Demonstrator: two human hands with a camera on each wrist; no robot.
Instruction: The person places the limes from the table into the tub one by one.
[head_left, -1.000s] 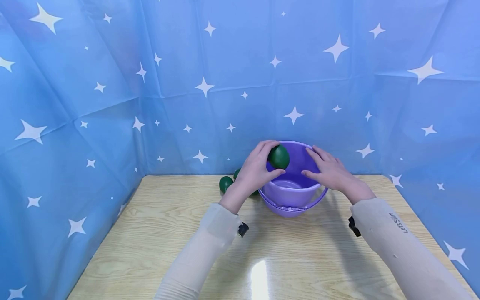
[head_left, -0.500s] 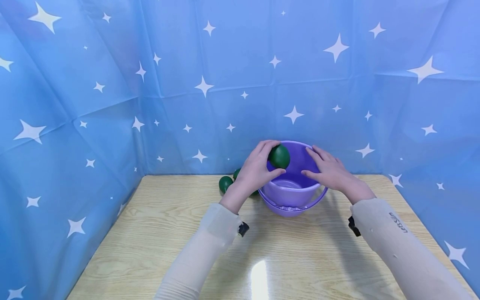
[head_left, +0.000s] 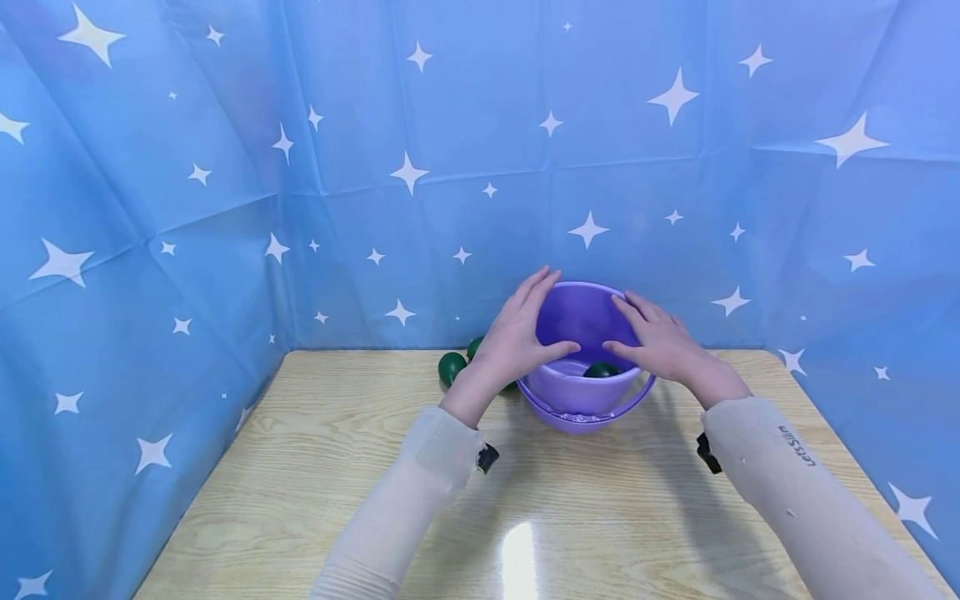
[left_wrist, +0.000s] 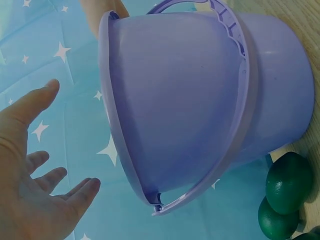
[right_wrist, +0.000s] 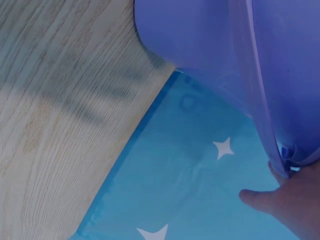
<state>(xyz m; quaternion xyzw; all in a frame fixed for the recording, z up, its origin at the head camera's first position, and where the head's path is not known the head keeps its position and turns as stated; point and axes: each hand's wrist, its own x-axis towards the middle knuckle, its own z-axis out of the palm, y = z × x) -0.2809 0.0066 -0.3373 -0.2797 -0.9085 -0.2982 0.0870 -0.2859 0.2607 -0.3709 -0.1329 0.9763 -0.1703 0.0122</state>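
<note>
A light purple bucket (head_left: 579, 390) stands on the table with its handle folded down. One smooth dark green, avocado-shaped fruit (head_left: 602, 369) lies on the bucket's floor, partly hidden by the near rim. My left hand (head_left: 516, 333) hovers beside the left rim, fingers and thumb spread, holding nothing; the left wrist view shows a gap between this hand and the rim. At the right rim, my right hand (head_left: 663, 343) has its fingers spread and lies against the bucket near the handle's pivot. How firmly it touches there is hard to see.
Several more green fruits (left_wrist: 289, 182) lie on the wooden table (head_left: 360, 467) left of the bucket, some hidden behind my left hand in the head view. A blue star-patterned cloth (head_left: 480, 167) hangs behind the table and along both sides.
My left hand has let go of the green fruit it held over the bucket, and its fingers have spread. The fruit has dropped inside. My right hand has not moved.
</note>
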